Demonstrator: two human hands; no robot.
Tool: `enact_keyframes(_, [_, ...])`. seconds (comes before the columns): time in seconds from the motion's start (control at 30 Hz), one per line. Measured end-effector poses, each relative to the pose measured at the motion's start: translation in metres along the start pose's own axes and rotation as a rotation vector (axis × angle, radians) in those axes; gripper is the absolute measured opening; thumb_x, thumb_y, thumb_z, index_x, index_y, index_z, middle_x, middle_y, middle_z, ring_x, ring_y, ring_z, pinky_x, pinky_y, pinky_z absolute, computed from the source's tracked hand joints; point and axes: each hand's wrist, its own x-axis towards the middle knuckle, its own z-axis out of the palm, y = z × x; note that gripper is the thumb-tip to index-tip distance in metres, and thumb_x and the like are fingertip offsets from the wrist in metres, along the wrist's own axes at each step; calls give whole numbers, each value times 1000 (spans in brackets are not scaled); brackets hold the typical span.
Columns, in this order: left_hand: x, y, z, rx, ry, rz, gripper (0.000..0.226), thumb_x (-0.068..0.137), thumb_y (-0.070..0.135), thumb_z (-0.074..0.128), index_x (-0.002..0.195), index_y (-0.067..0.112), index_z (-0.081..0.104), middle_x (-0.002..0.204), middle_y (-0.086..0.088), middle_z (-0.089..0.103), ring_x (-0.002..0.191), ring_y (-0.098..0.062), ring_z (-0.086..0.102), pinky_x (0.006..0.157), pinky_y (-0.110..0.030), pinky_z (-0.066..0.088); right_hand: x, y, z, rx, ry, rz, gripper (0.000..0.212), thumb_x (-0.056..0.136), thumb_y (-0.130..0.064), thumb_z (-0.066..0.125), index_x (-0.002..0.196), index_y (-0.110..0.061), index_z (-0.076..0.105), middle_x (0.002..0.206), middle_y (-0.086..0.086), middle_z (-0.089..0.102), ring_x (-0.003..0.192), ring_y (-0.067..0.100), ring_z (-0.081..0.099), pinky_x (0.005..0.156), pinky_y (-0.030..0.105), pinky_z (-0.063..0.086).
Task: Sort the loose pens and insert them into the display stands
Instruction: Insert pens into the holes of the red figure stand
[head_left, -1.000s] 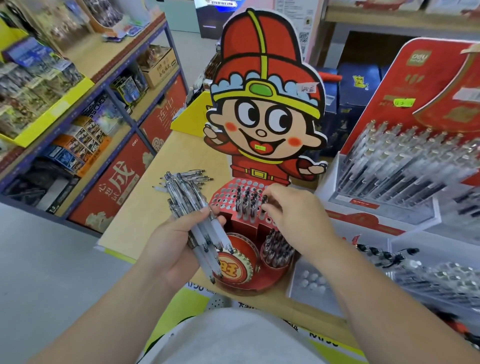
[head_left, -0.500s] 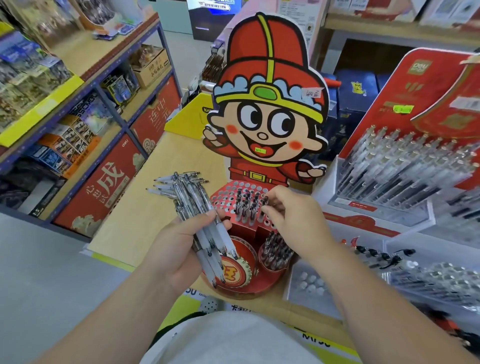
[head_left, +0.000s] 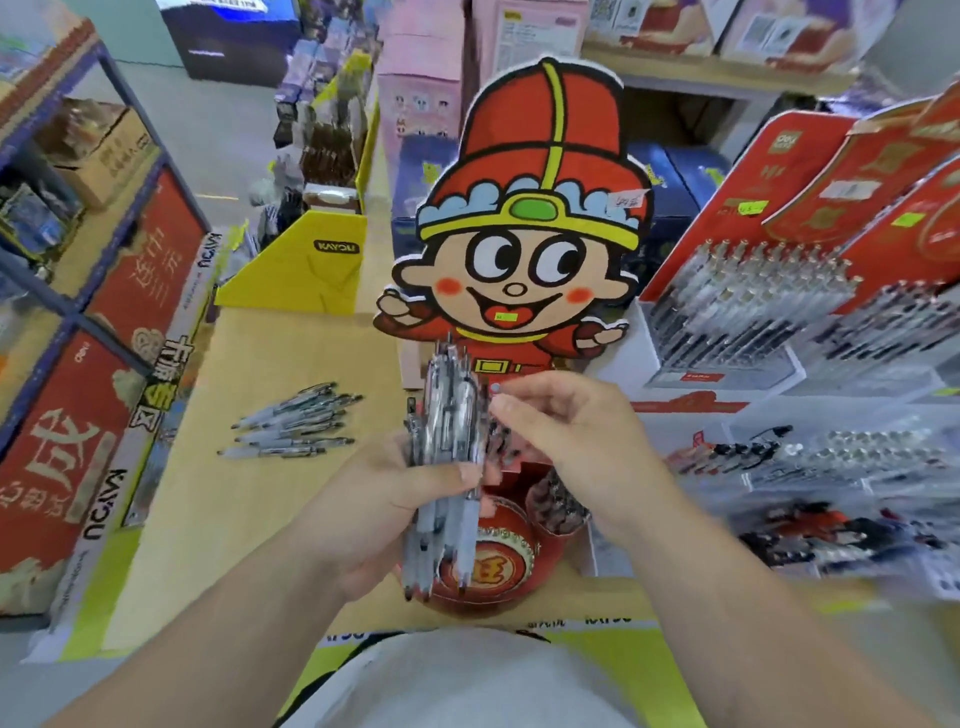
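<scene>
1. one view only, the head camera: the left hand (head_left: 379, 509) is wrapped round a bundle of pens (head_left: 449, 421), held upright right in front of the red cartoon stand (head_left: 530, 249).
2. the right hand (head_left: 571, 441) is curled, its fingertips (head_left: 511, 397) at the top of the bundle. through the blur i cannot tell whether they have one pen pinched or only touch it.
3. several more loose pens (head_left: 293, 423) lie flat on the yellow table (head_left: 249, 519), well to the left of the stand and apart from both hands.
4. the stand's holed tray is mostly hidden behind the hands. its round cup (head_left: 558, 506), near the right wrist, already holds pens.
5. to do this step well, i judge: draw one pen straight up out of the bundle with the left grip firm, so the rest do not slide. then line it over a free hole and push it in upright.
6. likely risk: a slack left grip spills the bundle onto the stand and knocks pens already seated.
</scene>
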Motion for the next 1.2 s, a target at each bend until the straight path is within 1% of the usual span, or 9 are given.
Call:
enact_keyframes(0.1, [2, 0, -17, 45, -71, -33, 35, 77, 6, 82, 109, 12, 73, 99, -17, 76, 85, -23, 73, 73, -31, 58, -7, -3, 18, 76, 31, 56, 12, 81, -24, 82, 90, -20, 75, 75, -2, 72, 68, 11, 67, 67, 29, 57])
enact_keyframes(0.23, [4, -2, -37, 35, -151, -88, 37, 74, 6, 83, 109, 5, 73, 106, -26, 72, 90, -28, 72, 90, -44, 58, -15, -4, 34, 85, 51, 117, 10, 83, -18, 79, 85, -14, 69, 63, -3, 66, 58, 9, 60, 56, 20, 49])
enact_keyframes(0.33, [5, -3, -46, 19, -210, -116, 38, 72, 7, 83, 108, 2, 72, 97, -20, 74, 79, -24, 70, 77, -37, 59, -20, -6, 41, 93, 61, 157, 8, 85, -13, 76, 85, -13, 67, 64, -2, 67, 59, 10, 63, 56, 19, 49])
enact_keyframes(0.47, [9, -4, -49, -31, -153, -123, 19, 84, 4, 73, 103, 5, 71, 88, -16, 74, 80, -27, 70, 70, -33, 58, -21, -10, 41, 148, 110, 177, 5, 91, -6, 68, 95, -3, 67, 72, 2, 71, 65, 12, 66, 59, 21, 53])
enact_keyframes(0.6, [13, -7, -57, 1, -123, -99, 28, 88, 2, 71, 115, 10, 69, 98, -10, 77, 92, -27, 71, 83, -39, 53, -20, -14, 44, 182, 197, 206, 6, 93, -2, 64, 97, -5, 67, 79, 10, 72, 66, 15, 68, 60, 23, 55])
enact_keyframes(0.73, [15, -8, -58, -4, -134, -82, 28, 90, 0, 69, 117, 6, 68, 108, -17, 76, 104, -36, 72, 96, -50, 55, -19, -14, 55, 183, 213, 210, 9, 90, 0, 68, 96, -7, 67, 80, 14, 73, 68, 19, 69, 62, 27, 58])
enact_keyframes(0.87, [14, -9, -58, -29, -159, -79, 30, 91, 2, 68, 121, 5, 67, 106, -17, 76, 98, -33, 73, 85, -44, 59, -18, -14, 60, 198, 230, 204, 12, 88, -1, 71, 96, -9, 66, 70, 5, 71, 63, 14, 67, 59, 26, 57])
enact_keyframes(1.0, [17, -5, -58, -63, -176, -80, 29, 91, 0, 67, 119, 4, 67, 102, -19, 75, 82, -29, 74, 68, -33, 59, -13, -11, 59, 203, 241, 176, 11, 91, -4, 69, 100, -8, 66, 77, 8, 72, 68, 15, 67, 62, 25, 54])
enact_keyframes(1.2, [21, -8, -53, -28, -153, -37, 29, 89, -5, 69, 115, 5, 68, 100, -15, 77, 83, -19, 74, 73, -30, 59, -9, -10, 57, 132, 254, 145, 14, 86, -15, 77, 96, -9, 69, 74, 8, 71, 68, 17, 66, 61, 28, 54])
